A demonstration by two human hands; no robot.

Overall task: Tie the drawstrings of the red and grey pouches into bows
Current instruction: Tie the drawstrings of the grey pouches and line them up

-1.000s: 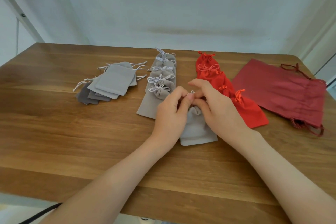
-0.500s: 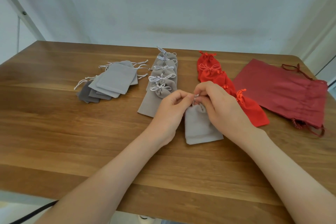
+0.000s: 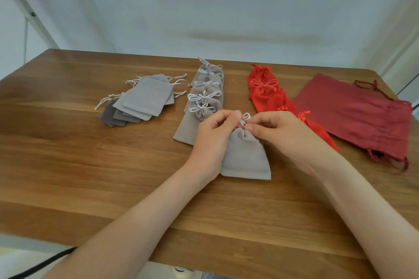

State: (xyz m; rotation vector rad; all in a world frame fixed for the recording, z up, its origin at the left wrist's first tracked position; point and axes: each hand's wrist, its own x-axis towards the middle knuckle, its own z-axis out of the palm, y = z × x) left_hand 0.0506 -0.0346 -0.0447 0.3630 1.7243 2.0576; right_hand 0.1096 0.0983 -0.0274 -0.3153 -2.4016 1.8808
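Tying the drawstring [image 3: 245, 118] of a grey pouch [image 3: 246, 156], mid tabletop [image 3: 90, 165].
Fingers of left hand [image 3: 213, 140] and right hand [image 3: 283, 136] pinch its white loops above the gathered neck; pouch lies flat between the wrists.

Pouch stack [image 3: 145, 99] left on counter [image 3: 68, 165], row [image 3: 205, 88] beside it, second row [image 3: 264, 95] further right, bag [image 3: 353, 115] rightmost, single pouch [image 3: 246, 156] in front

Left hand [image 3: 213, 140]: my fingers curl, pinching the drawstring [image 3: 245, 118].
Right hand [image 3: 281, 133]: mine pinches it too, knuckles up.
Forearms: both angle inward.
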